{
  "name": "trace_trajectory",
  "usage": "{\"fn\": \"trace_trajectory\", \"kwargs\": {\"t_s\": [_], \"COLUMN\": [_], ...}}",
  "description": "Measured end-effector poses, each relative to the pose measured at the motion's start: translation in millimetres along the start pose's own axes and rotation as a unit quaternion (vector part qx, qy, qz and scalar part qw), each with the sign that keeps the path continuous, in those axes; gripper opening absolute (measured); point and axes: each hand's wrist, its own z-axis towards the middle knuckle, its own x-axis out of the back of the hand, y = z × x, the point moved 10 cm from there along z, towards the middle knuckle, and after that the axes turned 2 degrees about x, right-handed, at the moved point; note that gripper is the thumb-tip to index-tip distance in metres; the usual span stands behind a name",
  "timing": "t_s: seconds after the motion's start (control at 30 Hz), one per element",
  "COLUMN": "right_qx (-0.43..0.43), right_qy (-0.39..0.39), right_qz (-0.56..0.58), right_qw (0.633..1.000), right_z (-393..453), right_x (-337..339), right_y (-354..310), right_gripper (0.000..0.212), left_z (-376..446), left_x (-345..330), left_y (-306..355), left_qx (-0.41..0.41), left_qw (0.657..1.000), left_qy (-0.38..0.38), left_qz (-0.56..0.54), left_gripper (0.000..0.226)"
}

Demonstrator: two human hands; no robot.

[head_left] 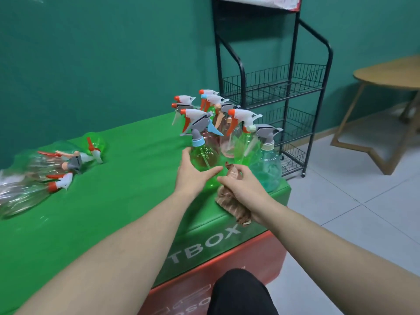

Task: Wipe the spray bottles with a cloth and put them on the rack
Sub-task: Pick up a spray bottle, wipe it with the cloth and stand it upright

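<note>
A green spray bottle with a grey trigger head and blue collar stands at the front of an upright group on the green table. My left hand reaches around its belly, fingers and thumb spread on either side of it. My right hand grips a brown cloth just right of that bottle. Several more upright bottles stand behind, among them a teal bottle and a pink bottle. The black wire rack stands behind the table, its shelves bare.
Several bottles lie on their sides at the table's left, a green one and clear ones. A round wooden table stands at the right on the tiled floor. The table's front right corner is close to my right hand.
</note>
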Motion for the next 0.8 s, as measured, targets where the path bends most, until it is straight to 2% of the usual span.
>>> {"fn": "trace_trajectory", "kwargs": {"t_s": [0.2, 0.43, 0.6, 0.8], "right_qx": [0.05, 0.041, 0.039, 0.041], "right_qy": [-0.022, -0.022, -0.018, -0.045], "right_qz": [-0.085, -0.076, -0.065, -0.062], "right_qw": [0.995, 0.996, 0.997, 0.996], "right_z": [-0.9, -0.5, -9.3, -21.9], "right_x": [9.5, 14.4, 10.6, -26.0], "right_y": [-8.4, 1.8, 1.3, -9.6], "right_gripper": [0.052, 0.048, 0.043, 0.046], "left_z": [10.6, 9.2, -3.8, -19.7], "left_x": [-22.1, -32.4, -15.2, 36.0], "left_y": [9.1, 12.9, 7.3, -17.6], "left_qx": [-0.017, -0.009, -0.012, -0.024], "left_qw": [0.999, 0.999, 1.0, 0.998], "left_qy": [0.001, -0.009, -0.012, -0.016], "left_qz": [0.04, 0.041, 0.016, 0.052], "left_gripper": [0.095, 0.102, 0.104, 0.068]}}
